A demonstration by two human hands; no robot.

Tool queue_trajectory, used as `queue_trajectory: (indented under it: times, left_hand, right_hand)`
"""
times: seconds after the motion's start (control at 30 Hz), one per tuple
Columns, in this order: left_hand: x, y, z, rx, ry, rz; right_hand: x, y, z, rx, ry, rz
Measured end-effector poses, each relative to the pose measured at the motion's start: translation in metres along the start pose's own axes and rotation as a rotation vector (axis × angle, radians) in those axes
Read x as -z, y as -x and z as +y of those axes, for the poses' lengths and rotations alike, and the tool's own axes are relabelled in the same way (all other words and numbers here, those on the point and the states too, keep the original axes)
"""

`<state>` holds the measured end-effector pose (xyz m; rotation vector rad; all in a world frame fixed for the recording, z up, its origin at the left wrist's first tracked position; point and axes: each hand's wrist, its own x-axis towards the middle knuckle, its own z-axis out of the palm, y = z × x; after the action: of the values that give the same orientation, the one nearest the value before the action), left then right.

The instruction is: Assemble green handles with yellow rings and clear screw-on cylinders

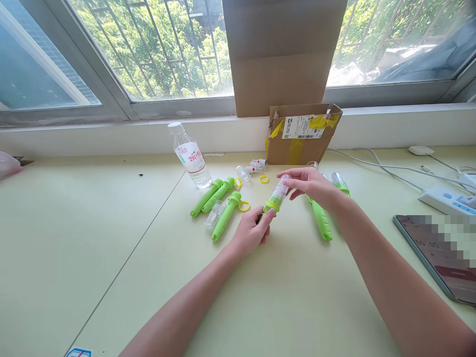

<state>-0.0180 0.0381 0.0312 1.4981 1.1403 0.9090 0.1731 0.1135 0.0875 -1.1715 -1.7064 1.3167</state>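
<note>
My left hand [256, 225] is wrapped round a green ribbed plastic handle [265, 210], tilted up and to the right. A yellow ring circles its collar, and a clear ribbed cap [281, 186] covers its top. The fingers of my right hand [305, 184] are closed at the cap's upper end. To the left lie three green handles [226, 217] with threaded tops, a loose clear cap [214, 214] and several yellow rings [244, 206]. Beneath and beyond my right wrist are more green handles [320, 220], partly hidden, at least one wearing a clear cap [337, 179].
Small clear fittings [243, 173] lie beyond my hands. A water bottle [191, 157] stands back left. An open cardboard box [297, 144] is against the window ledge. At right are a phone [439, 258], a power strip [448, 199] and white cables [386, 166].
</note>
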Motion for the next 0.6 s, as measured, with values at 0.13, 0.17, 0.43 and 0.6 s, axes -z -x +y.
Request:
queue_trajectory:
  times: [0.13, 0.17, 0.43, 0.6]
  left_hand:
    - [-0.0003, 0.0003, -0.0004, -0.006, -0.010, -0.012]
    - [-0.0004, 0.0003, -0.0007, -0.008, -0.014, -0.014]
    - [-0.0005, 0.0004, -0.0009, -0.003, -0.047, -0.017]
    - [-0.0008, 0.0014, -0.0001, 0.012, -0.070, -0.020]
  right_hand:
    - [0.0005, 0.0005, 0.0001, 0.006, 0.057, 0.012]
    - [-0.0005, 0.0003, 0.0004, 0.012, 0.084, 0.031]
    - [0.0031, 0.0011, -0.0011, -0.017, 0.093, 0.022]
    - [0.0064, 0.0014, 0.0001, -0.032, 0.081, -0.019]
